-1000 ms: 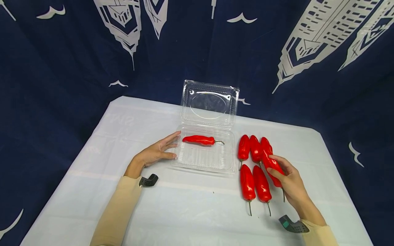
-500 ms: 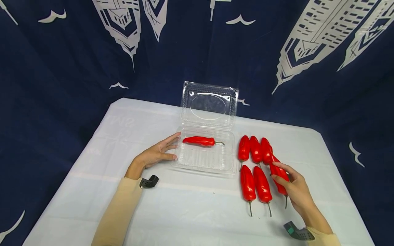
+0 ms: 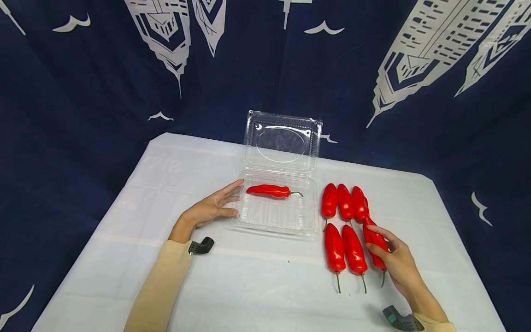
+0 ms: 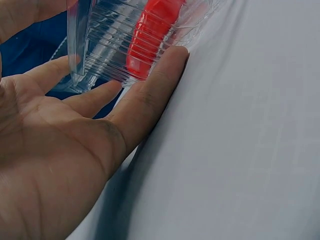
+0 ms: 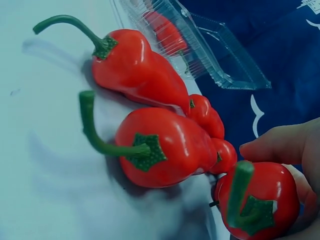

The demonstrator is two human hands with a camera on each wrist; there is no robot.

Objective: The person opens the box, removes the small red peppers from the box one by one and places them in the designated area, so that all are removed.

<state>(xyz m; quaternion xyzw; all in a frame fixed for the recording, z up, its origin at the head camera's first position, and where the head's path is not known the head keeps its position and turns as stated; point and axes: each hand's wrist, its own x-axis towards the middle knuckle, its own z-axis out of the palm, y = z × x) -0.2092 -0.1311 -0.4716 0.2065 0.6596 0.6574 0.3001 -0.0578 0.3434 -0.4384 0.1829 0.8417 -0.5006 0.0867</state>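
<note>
With straight, spread fingers, my left hand (image 3: 213, 206) touches the left side of a clear plastic clamshell box (image 3: 277, 220). One red pepper (image 3: 268, 190) lies across the box's tray, its stem to the right; in the left wrist view that pepper (image 4: 150, 37) shows through the ribbed wall. At the right, my right hand (image 3: 396, 258) grips another red pepper (image 3: 374, 242) between thumb and fingers, stem toward me. In the right wrist view the held pepper (image 5: 272, 192) is seen from its green stem end, the thumb (image 5: 275, 146) along one side.
Left of the held pepper lie two more red peppers, one outer (image 3: 334, 249) and one inner (image 3: 354, 251). A row of three stands behind them, its middle pepper (image 3: 345, 203) between the others. The box's lid (image 3: 282, 143) stands raised at the back of the white-covered table (image 3: 232, 286).
My right hand has drawn its pepper toward me and a little right, off the back-row pepper it overlapped, to beside the front ones. My left hand stays at the box.
</note>
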